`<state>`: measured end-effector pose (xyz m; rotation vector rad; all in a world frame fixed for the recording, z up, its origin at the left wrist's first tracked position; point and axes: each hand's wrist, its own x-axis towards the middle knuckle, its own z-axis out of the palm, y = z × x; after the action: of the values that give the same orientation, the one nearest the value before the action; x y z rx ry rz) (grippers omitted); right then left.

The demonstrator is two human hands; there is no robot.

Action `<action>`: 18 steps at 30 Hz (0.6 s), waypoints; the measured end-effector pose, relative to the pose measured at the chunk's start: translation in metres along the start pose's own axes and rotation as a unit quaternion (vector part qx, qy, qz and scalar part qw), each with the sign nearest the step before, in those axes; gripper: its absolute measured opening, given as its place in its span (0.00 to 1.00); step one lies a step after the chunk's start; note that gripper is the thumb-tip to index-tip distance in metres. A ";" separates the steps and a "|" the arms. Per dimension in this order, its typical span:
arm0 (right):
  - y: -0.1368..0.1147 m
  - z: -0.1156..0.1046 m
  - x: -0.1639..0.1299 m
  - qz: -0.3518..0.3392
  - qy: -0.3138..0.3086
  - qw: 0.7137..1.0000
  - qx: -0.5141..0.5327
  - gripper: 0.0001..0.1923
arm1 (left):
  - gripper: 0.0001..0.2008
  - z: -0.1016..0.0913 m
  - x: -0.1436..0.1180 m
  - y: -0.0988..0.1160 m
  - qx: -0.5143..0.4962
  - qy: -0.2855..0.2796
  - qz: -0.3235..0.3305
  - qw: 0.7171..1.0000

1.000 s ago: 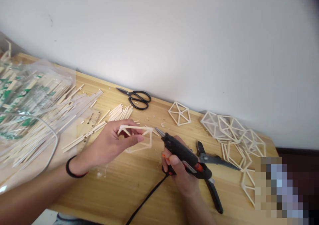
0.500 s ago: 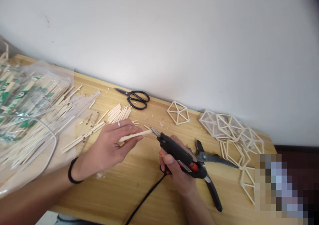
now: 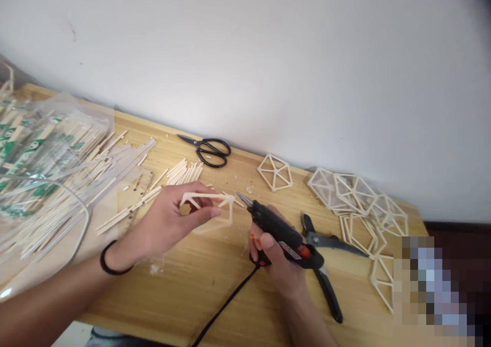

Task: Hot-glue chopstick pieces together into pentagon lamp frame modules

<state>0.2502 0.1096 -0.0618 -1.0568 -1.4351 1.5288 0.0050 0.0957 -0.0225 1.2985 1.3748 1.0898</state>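
Observation:
My left hand (image 3: 172, 219) is closed on a small frame of glued wooden sticks (image 3: 209, 196), held above the table with fingers partly hiding it. My right hand (image 3: 278, 260) grips a black hot glue gun (image 3: 278, 229) with orange parts. Its metal nozzle points up and left, close to the frame's right corner; whether they touch I cannot tell. A black cord runs from the gun toward the table's front edge. Behind my left hand lies a pile of short cut sticks (image 3: 186, 172).
Black-handled scissors (image 3: 213, 152) lie near the wall. Black-handled shears (image 3: 326, 280) rest behind my right hand. One stick pentagon (image 3: 274, 173) sits at the back, with several more frames (image 3: 355, 191) at right. Plastic-wrapped chopsticks (image 3: 34, 147) and a clear ruler (image 3: 138, 188) are at left.
My left hand has tilted the stick frame, so its inner sticks and lower side now show. The glue gun has shifted slightly to the right.

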 end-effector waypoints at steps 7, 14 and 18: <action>-0.004 -0.002 0.001 0.017 -0.040 0.999 0.014 0.21 | 0.13 -0.003 0.002 -0.005 -0.131 -0.044 -0.083 0.987; 0.001 -0.004 0.001 0.048 -0.052 0.997 0.037 0.21 | 0.18 -0.002 0.004 -0.004 -0.217 -0.044 -0.102 0.970; 0.006 -0.007 -0.002 0.068 -0.051 0.995 0.050 0.23 | 0.18 -0.003 0.003 -0.006 -0.246 -0.058 -0.104 0.962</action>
<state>0.2570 0.1097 -0.0677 -1.0472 -1.3626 1.7555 0.0008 0.0980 -0.0284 0.8217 1.0370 1.1015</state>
